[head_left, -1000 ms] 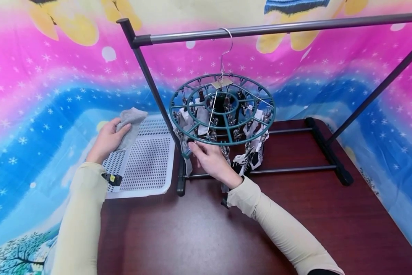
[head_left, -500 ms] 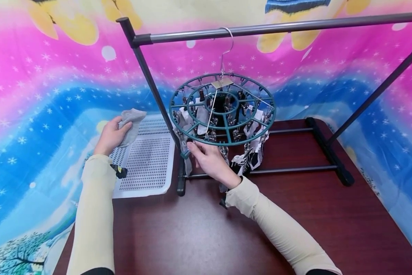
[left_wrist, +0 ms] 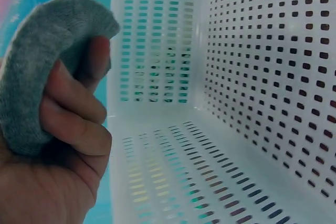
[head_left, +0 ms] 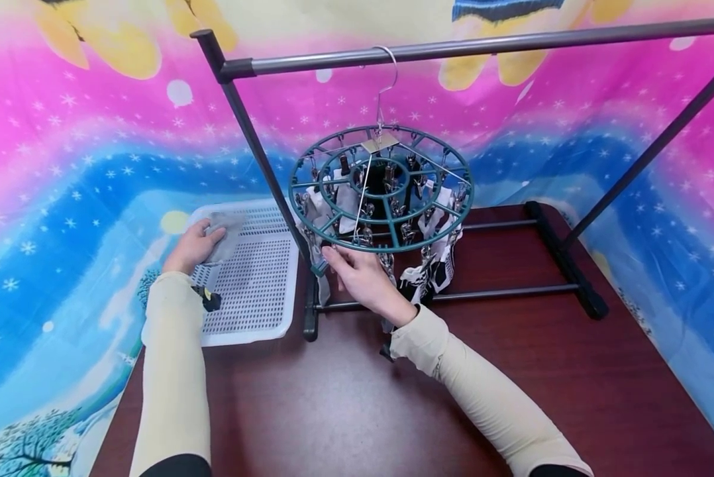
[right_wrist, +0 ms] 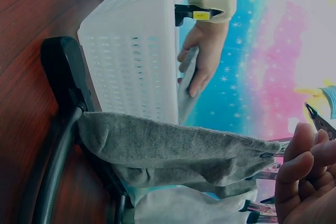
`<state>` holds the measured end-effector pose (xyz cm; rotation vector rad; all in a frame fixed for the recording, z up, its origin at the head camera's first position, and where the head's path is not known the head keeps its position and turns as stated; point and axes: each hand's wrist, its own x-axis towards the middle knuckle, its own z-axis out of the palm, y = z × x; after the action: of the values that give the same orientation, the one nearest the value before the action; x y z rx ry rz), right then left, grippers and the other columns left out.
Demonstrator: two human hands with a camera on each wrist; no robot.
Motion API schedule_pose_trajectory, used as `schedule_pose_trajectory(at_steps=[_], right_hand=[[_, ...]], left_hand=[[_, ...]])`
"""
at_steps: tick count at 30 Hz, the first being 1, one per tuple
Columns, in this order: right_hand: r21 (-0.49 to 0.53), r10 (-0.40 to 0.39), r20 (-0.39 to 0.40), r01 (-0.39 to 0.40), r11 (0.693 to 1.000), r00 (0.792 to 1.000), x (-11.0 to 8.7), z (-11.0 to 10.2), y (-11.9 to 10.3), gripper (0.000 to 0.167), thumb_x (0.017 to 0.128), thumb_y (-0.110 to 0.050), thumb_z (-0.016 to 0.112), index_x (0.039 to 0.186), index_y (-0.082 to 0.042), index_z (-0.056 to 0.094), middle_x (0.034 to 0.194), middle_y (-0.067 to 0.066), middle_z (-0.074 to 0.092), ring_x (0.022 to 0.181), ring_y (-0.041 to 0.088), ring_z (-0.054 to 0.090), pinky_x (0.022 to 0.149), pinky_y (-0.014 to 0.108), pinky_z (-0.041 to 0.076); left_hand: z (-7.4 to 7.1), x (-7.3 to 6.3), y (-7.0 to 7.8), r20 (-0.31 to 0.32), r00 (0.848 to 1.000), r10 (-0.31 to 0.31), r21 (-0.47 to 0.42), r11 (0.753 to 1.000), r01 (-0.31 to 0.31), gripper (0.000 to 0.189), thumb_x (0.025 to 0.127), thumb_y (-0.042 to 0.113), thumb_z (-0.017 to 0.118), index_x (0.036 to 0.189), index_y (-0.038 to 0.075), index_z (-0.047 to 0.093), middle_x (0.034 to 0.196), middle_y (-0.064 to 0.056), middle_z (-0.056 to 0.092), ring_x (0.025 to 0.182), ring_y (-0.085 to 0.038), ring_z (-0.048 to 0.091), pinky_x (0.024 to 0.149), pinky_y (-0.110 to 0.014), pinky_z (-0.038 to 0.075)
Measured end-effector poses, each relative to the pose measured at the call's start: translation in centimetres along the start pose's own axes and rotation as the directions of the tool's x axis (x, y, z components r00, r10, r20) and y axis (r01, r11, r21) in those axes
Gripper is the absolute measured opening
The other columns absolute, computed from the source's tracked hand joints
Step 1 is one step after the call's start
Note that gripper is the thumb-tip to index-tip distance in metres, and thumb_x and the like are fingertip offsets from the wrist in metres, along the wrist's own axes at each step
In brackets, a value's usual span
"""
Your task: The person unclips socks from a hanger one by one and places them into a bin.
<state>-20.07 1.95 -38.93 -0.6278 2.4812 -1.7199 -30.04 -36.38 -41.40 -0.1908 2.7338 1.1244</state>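
A grey sock (head_left: 226, 240), blurred in the head view, is held in my left hand (head_left: 191, 245) over the left side of the white basket (head_left: 288, 311). In the left wrist view the sock (left_wrist: 31, 72) is folded over the curled fingers. My right hand (head_left: 365, 278) is at the near-left edge of a round green clip hanger (head_left: 393, 250). Its curled fingers pinch a dark clip (right_wrist: 319, 121), partly out of the right wrist view. Another grey sock (right_wrist: 173, 140) hangs clipped beside that hand, with a pale sock (right_wrist: 184, 205) below it in the image.
A dark metal rack (head_left: 452, 50) carries the hanger on its top bar. Black, white and grey socks hang from several clips. The rack's feet (head_left: 311, 321) stand on a reddish-brown table (head_left: 333, 397), and a printed cloth (head_left: 83, 199) surrounds it.
My left hand and the sock have moved slightly lower over the basket, the sock now blurred. My right hand stays at the hanger's edge. The head view has shifted a little.
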Motion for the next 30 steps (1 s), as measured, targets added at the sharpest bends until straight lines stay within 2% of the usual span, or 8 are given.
schedule_pose_trajectory(at_steps=[3,6,12,16,19,22,28,30], right_hand=[[0.005,0.003,0.008,-0.003,1.000,1.000,0.0,0.0,-0.1,0.039,0.110,-0.046,0.047,0.096,-0.014,0.065,0.066,0.014,0.058,0.063,0.027,0.059,0.071,0.033,0.047],[0.008,0.002,0.013,-0.003,1.000,1.000,0.1,0.0,-0.1,0.038,0.110,-0.045,0.046,0.097,-0.014,0.065,0.065,0.013,0.058,0.065,0.031,0.060,0.071,0.034,0.046],[-0.003,-0.011,0.002,0.011,1.000,1.000,0.2,0.2,0.1,0.039,0.110,-0.044,0.047,0.089,-0.015,0.061,0.061,0.001,0.054,0.061,0.025,0.060,0.074,0.033,0.048],[-0.016,-0.015,-0.003,0.015,1.000,1.000,0.2,0.3,0.1,0.039,0.110,-0.044,0.047,0.086,-0.015,0.059,0.060,0.001,0.055,0.060,0.020,0.059,0.076,0.033,0.048],[-0.024,-0.016,-0.006,0.016,1.000,1.000,0.2,0.4,0.0,0.039,0.110,-0.043,0.046,0.086,-0.016,0.059,0.060,0.001,0.055,0.060,0.020,0.058,0.074,0.033,0.048],[-0.021,-0.013,-0.008,0.013,1.000,1.000,0.2,0.3,-0.1,0.039,0.110,-0.042,0.046,0.085,-0.015,0.059,0.061,0.005,0.056,0.061,0.023,0.059,0.073,0.033,0.047],[0.002,-0.010,0.004,0.010,1.000,1.000,0.1,0.3,0.0,0.039,0.110,-0.043,0.046,0.086,-0.015,0.059,0.062,0.006,0.056,0.061,0.024,0.059,0.071,0.033,0.046],[0.000,-0.011,0.004,0.011,1.000,1.000,0.1,0.3,0.0,0.040,0.110,-0.044,0.046,0.085,-0.016,0.058,0.061,0.002,0.055,0.060,0.021,0.058,0.070,0.033,0.046]], left_hand=[[0.4,0.2,-0.4,0.036,0.999,0.002,-0.019,1.000,-0.002,0.077,0.112,0.044,0.035,0.164,0.002,-0.005,0.171,-0.027,-0.001,0.156,-0.050,0.006,0.125,-0.065,0.013],[0.9,0.5,-0.6,0.049,0.999,0.010,-0.038,0.999,-0.008,0.074,0.113,0.039,0.033,0.163,-0.001,-0.006,0.170,-0.028,-0.001,0.156,-0.050,0.004,0.125,-0.064,0.011],[2.0,0.8,-0.9,0.058,0.998,0.008,-0.061,0.998,-0.005,0.065,0.113,0.028,0.036,0.164,-0.002,0.009,0.166,-0.032,0.022,0.152,-0.051,0.024,0.123,-0.064,0.022],[2.4,1.0,-1.3,0.097,0.995,-0.016,-0.020,1.000,0.018,0.065,0.113,0.027,0.038,0.165,0.000,0.009,0.167,-0.031,0.021,0.153,-0.050,0.022,0.123,-0.065,0.021],[2.4,1.0,-1.3,0.154,0.987,-0.040,0.031,0.999,0.036,0.067,0.112,0.028,0.039,0.165,0.002,0.007,0.169,-0.030,0.014,0.155,-0.051,0.014,0.123,-0.067,0.018],[2.4,1.1,-1.1,0.189,0.981,-0.046,0.066,0.997,0.034,0.065,0.112,0.026,0.040,0.165,0.003,0.009,0.168,-0.030,0.015,0.154,-0.052,0.015,0.122,-0.068,0.020],[2.4,1.2,-1.4,0.208,0.978,-0.024,0.122,0.993,-0.001,0.065,0.111,0.017,0.039,0.167,0.010,0.006,0.170,-0.028,0.010,0.154,-0.053,0.016,0.119,-0.069,0.024],[2.4,1.2,-1.5,0.211,0.977,-0.019,0.141,0.990,-0.011,0.065,0.110,0.014,0.039,0.167,0.012,0.009,0.170,-0.028,0.009,0.152,-0.052,0.021,0.115,-0.067,0.031]])
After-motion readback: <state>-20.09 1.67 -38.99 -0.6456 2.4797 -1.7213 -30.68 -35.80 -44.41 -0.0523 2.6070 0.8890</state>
